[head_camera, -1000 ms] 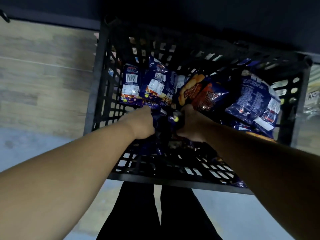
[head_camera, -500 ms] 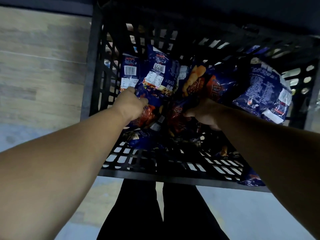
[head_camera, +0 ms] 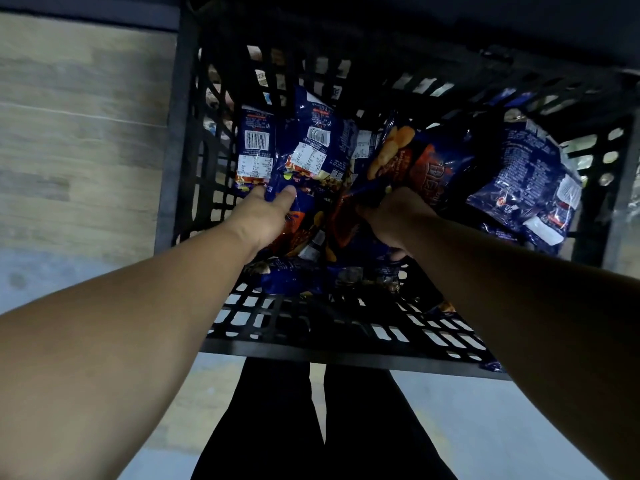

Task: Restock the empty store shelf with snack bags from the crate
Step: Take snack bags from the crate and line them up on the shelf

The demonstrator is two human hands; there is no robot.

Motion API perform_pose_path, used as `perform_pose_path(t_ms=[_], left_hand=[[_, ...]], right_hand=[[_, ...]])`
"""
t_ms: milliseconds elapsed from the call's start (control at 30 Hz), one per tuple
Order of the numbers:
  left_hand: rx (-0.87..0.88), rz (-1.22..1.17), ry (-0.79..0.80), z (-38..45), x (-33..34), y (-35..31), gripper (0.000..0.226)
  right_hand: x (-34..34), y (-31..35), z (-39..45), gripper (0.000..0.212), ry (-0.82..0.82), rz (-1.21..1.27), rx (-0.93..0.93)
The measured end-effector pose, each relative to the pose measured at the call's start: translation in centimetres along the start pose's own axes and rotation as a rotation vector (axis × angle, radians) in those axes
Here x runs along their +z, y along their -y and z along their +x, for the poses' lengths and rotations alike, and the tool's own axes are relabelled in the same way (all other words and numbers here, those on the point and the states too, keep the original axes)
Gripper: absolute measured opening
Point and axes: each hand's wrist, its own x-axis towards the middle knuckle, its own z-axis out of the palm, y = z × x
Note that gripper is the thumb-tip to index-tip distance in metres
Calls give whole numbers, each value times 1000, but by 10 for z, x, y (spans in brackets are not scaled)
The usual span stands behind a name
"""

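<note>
Now both hands are deep inside the crate (head_camera: 346, 355). The left hand (head_camera: 263, 216) pinches a blue bag (head_camera: 311, 157); the right hand (head_camera: 394, 220) squeezes an orange bag (head_camera: 415, 161). Loose grips could drop them.

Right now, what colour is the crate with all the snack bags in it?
Black, with a grid of holes in its walls: the crate shows best in the head view.

Dim, bluish wide-angle view, deep shadow along the top, soft blur and bending at the edges.

The crate (head_camera: 346, 344) is matt black plastic lattice. The snack bags (head_camera: 519, 181) are glossy, crinkled blue film with paper-white labels. The floor (head_camera: 76, 140) looks like matt wood-grain planking.
</note>
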Motion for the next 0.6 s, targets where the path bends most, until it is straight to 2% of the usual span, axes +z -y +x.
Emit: perform_pose_path(t_ms=[100, 200, 300, 400, 433, 500, 600], left_hand=[[33, 106, 46, -3, 3, 4, 63], [72, 248, -11, -6, 6, 6, 68], [119, 337, -7, -8, 10, 9, 63], [148, 450, -18, -9, 14, 11, 54], [166, 482, -36, -10, 14, 11, 52], [191, 529, -64, -13, 14, 11, 50], [216, 523, -66, -19, 10, 9, 47]], right_hand=[[-1, 8, -6, 43, 75, -72, 35], [-2, 12, -10, 49, 147, 47, 113], [9, 13, -11, 78, 142, 29, 132], [31, 11, -5, 101, 27, -18, 235], [36, 7, -1, 100, -21, 33, 267], [40, 2, 5, 87, -63, 105, 251], [31, -1, 2, 61, -57, 51, 112]])
